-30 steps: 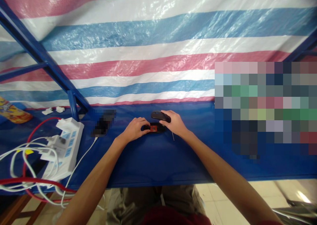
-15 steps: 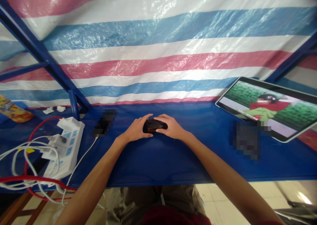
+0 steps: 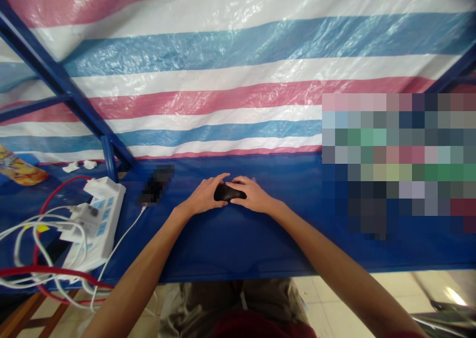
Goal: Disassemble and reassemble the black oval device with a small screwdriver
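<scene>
Centre of frame: black mouse [image 3: 227, 193] on blue table [image 3: 238, 243]; left hand [image 3: 203, 196] and right hand [image 3: 253, 195] cupped tight around it from either end; likely light, rigid, smooth plastic (grip the sides).

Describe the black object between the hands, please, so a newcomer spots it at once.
On the blue table below the striped tarp, find the left hand and right hand meeting mid-table. Between them sits a small black rounded casing, unlike the white power strip.
</scene>
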Demonstrator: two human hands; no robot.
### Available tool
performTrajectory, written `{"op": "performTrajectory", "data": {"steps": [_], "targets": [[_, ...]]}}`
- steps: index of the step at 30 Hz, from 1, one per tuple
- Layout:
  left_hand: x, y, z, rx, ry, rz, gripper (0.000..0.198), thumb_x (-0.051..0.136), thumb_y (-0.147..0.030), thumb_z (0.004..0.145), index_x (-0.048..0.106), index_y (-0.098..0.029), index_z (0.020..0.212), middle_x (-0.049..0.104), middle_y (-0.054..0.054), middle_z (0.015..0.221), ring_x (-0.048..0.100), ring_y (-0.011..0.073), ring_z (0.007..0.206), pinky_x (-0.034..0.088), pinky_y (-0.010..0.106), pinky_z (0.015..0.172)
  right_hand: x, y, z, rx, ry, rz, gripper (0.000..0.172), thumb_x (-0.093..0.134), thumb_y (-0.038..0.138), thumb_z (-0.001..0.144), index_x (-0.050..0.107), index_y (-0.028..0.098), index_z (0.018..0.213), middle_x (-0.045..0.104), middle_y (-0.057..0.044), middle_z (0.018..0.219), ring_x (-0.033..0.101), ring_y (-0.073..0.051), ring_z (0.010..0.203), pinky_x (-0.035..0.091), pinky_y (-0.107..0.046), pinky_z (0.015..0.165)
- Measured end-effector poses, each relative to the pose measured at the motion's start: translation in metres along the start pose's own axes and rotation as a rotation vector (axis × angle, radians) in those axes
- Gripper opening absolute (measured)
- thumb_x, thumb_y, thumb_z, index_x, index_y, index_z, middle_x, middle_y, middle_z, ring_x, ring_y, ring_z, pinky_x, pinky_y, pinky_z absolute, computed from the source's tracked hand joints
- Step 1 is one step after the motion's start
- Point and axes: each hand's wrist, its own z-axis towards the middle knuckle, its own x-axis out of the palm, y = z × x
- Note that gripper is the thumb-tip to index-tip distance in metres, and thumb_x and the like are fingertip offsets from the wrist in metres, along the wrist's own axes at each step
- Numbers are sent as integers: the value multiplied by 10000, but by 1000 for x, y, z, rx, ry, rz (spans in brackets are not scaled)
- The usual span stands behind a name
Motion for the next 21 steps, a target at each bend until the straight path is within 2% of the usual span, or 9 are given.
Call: {"op": "performTrajectory", "data": {"steps": [9,21], "targets": [[-1,-2,1,2,5,11,793,699,-385,740,314,-265,1423,588,92,1186,539,292,1103,384,451,965,0,0,-1,29,33,46,518,585,337,859,479,251,1359,531,-106,1291,532,-244,1153,379,-466,1008],[4,4,1,36,-2,38,793,698,-410,747,312,-241,1418,587,97,1181,536,295,1106,386,444,951,-2,3,0,52,24,-65,504,617,331,834,519,266,1323,543,-104,1245,509,-270,1141,370,-477,982]]}}
